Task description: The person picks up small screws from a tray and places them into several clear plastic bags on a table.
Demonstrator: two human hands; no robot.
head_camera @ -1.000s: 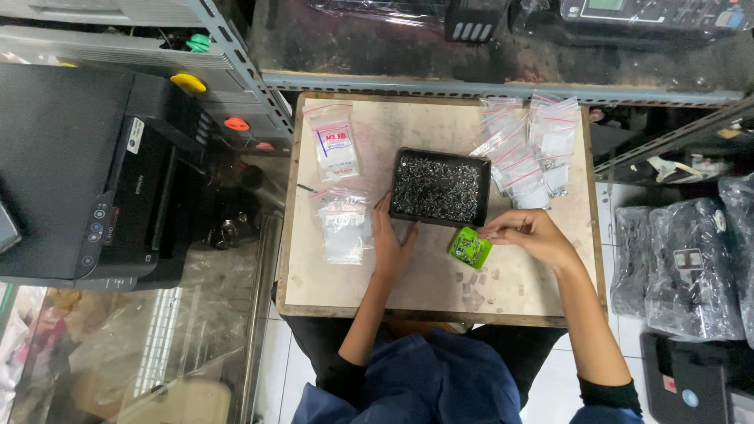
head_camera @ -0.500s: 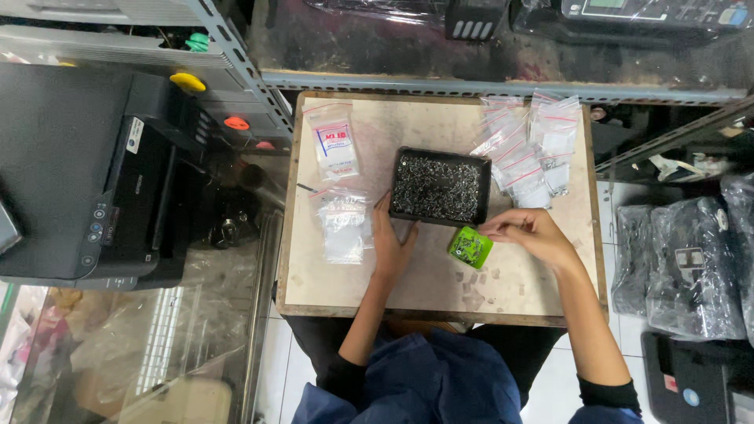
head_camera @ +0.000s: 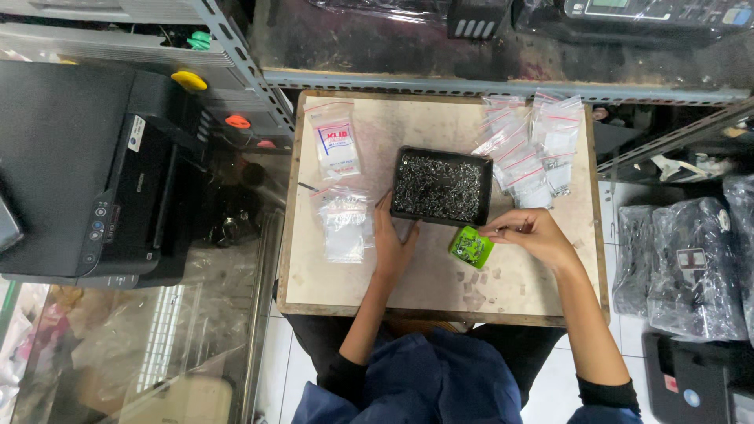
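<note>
resting flat and open on the wooden table (head_camera: 440,290) beside the black tray (head_camera: 441,187) of small metal parts, the left hand (head_camera: 391,245) holds nothing, while the right hand (head_camera: 528,233) pinches toward a green cup (head_camera: 470,247), clear red-striped bags (head_camera: 528,145) behind.

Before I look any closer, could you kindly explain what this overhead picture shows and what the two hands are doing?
The picture comes from a camera looking straight down on a seated person at a small wooden table. There is no machine at work, only two bare hands. The left hand rests flat on the table beside a black tray filled with small shiny metal parts. The right hand has its fingertips at a small green container that also holds some of those parts. Small clear zip bags lie at the far right, and more clear bags lie at the left. A black printer stands on the left.
</note>
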